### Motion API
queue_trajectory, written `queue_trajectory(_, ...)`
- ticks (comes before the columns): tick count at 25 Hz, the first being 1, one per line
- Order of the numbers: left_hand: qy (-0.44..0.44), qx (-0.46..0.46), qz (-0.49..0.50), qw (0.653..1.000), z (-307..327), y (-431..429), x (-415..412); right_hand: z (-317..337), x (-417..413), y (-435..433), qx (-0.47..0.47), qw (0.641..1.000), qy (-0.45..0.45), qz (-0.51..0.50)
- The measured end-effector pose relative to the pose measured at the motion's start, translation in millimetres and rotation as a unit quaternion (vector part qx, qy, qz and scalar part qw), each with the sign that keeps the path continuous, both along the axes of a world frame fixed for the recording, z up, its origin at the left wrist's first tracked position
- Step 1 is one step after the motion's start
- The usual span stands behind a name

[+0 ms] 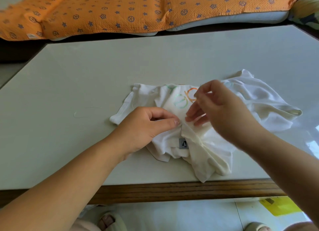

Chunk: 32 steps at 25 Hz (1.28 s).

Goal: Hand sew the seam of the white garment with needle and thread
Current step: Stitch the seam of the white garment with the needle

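Head view: the white garment point(198, 153) lies crumpled near the table's point(86, 75) front edge, left hand point(148, 125) pinching a fold at its seam, right hand point(219, 108) raised above, fingers blurred, grip unclear; if the pinch slips, the seam edges could shift and stitch crooked.

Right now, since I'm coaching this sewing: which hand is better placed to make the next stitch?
Right, probably. The right hand hovers free above the white garment, though blur hides what it holds; the left hand is busy pinching the fabric fold against the table.
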<state>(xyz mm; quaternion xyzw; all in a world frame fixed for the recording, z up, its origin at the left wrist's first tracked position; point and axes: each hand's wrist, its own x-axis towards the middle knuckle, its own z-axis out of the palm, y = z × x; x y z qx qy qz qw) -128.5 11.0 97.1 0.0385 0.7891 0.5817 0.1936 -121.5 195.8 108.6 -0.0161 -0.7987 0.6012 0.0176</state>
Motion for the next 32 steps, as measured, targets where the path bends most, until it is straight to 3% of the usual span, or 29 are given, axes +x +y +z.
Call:
queue_trajectory(2, -0.007, 0.025, 0.022, 0.999, 0.4, 1.4, 0.2, -9.3, 12.5, -6.3, 0.145, 0.988, 0.037, 0.026)
queue_trajectory(4, -0.012, 0.047, 0.041, 0.998, 0.1, 2.6, -0.6, -15.0, 22.9, -11.9, 0.2, 0.976, 0.071, 0.048)
queue_trajectory(14, -0.021, 0.09, 0.108, 0.99, -2.4, 7.2, 1.7, -12.6, 24.5, -5.1, 0.2, 0.966, 0.033, 0.16)
queue_trajectory(19, -0.073, 0.135, 0.123, 0.981, 1.7, 7.9, 2.4, -12.8, 15.3, 6.9, 0.037, 0.98, -0.067, 0.182)
queue_trajectory(22, -0.064, 0.118, 0.101, 0.986, 0.7, 7.6, 4.2, -10.8, 15.4, 9.7, 0.071, 0.967, -0.097, 0.224)
queue_trajectory(25, -0.062, 0.094, 0.061, 0.992, 1.7, 3.0, 2.6, -8.2, 13.5, 6.2, 0.046, 0.988, -0.072, 0.132)
queue_trajectory(28, -0.082, 0.099, 0.024, 0.991, 4.1, -1.6, 0.8, -1.7, -1.8, 11.5, -0.102, 0.993, -0.06, -0.003)
queue_trajectory(32, -0.089, 0.094, -0.013, 0.992, 5.8, -1.8, 3.8, 5.1, -21.7, 24.9, -0.394, 0.912, -0.104, -0.042)
